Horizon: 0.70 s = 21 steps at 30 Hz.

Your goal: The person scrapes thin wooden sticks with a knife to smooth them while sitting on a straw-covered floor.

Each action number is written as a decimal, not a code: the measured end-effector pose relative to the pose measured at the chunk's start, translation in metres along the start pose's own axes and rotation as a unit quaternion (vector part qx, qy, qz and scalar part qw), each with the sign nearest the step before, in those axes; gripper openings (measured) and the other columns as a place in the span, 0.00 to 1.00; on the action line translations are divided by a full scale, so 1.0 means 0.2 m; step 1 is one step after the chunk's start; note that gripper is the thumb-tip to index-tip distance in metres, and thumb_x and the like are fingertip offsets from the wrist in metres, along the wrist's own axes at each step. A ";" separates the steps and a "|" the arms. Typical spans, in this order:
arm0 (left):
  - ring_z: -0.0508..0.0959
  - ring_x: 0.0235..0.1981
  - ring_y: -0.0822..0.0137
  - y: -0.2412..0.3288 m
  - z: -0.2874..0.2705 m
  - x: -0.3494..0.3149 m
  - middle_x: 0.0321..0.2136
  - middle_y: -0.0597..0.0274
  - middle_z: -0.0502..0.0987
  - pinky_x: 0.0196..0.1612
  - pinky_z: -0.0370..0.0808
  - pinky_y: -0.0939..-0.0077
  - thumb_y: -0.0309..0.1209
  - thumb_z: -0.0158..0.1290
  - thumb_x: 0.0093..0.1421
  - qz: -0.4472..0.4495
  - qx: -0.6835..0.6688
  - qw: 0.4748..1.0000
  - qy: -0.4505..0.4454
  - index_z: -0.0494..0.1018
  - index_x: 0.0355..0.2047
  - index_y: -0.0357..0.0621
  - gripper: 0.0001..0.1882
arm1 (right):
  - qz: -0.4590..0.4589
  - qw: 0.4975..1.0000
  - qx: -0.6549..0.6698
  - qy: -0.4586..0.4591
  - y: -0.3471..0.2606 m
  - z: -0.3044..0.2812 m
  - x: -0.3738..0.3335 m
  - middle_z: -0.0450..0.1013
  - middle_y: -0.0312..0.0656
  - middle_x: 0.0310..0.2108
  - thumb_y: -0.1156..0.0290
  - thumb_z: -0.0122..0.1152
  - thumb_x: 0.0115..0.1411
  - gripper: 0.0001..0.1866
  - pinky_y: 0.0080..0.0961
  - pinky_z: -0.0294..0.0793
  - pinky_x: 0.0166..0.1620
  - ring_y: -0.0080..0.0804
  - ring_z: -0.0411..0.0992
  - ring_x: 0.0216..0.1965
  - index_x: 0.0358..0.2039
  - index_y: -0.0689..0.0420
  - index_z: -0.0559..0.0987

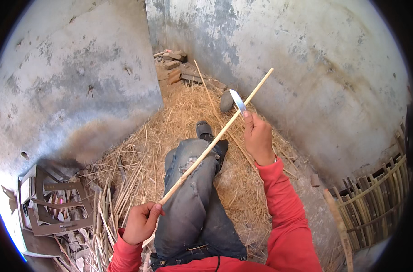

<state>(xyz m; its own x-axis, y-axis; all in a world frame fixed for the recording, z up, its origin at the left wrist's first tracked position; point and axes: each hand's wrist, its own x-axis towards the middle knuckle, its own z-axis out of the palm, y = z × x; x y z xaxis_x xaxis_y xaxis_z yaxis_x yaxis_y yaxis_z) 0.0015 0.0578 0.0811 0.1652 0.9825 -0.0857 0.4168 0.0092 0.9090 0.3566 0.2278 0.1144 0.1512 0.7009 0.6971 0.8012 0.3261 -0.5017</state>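
Note:
A long, pale, peeled wooden stick (206, 152) runs slantwise over my legs, from lower left to upper right. Its near end sits in my left hand (142, 222), fingers wrapped round it. My right hand (258, 139) grips a knife (238, 100); the handle is hidden in my fist. The bright blade points up and to the left, crossing the stick near its far end. Whether the edge bites into the wood I cannot tell. Under the middle of the stick is the knee of my worn dark jeans (188, 165).
Straw and shavings (170, 118) cover the floor. Split sticks (111, 204) lie at left beside a broken brown frame (63, 206). Bricks and rubble (172, 63) lie in the far corner, near a rounded grey stone (226, 101). A slatted wooden rack (370, 204) leans by the right wall.

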 end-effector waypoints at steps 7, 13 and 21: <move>0.63 0.15 0.79 -0.02 0.03 0.00 0.12 0.69 0.66 0.20 0.59 0.75 0.35 0.55 0.72 0.020 0.039 0.998 0.042 0.80 0.30 0.36 0.16 | -0.115 0.978 0.063 -0.161 -0.30 0.03 -0.31 0.67 0.53 0.13 0.57 0.51 0.75 0.23 0.44 0.63 0.19 0.52 0.69 0.14 0.25 0.59 0.75; 0.60 0.13 0.76 0.01 0.04 -0.02 0.10 0.65 0.64 0.18 0.57 0.72 0.34 0.60 0.68 0.052 0.088 0.992 0.077 0.79 0.28 0.35 0.15 | 0.037 0.997 0.065 -0.027 0.00 0.03 -0.04 0.68 0.56 0.16 0.59 0.53 0.74 0.22 0.46 0.63 0.23 0.58 0.69 0.19 0.25 0.61 0.74; 0.65 0.17 0.79 -0.03 0.02 -0.03 0.15 0.68 0.70 0.22 0.61 0.77 0.33 0.59 0.69 0.034 0.111 0.991 0.060 0.81 0.31 0.34 0.13 | 0.035 0.997 0.057 -0.037 -0.04 0.05 -0.05 0.68 0.57 0.18 0.60 0.53 0.74 0.21 0.47 0.63 0.24 0.60 0.69 0.20 0.26 0.62 0.74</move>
<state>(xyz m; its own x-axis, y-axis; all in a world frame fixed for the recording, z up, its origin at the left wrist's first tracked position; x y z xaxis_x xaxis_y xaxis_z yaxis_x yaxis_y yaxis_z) 0.0018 0.0506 0.0733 0.0982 0.9946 0.0346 0.5973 -0.0867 0.7973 0.3429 0.2247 0.1063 0.1580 0.7680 0.6206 0.7182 0.3419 -0.6060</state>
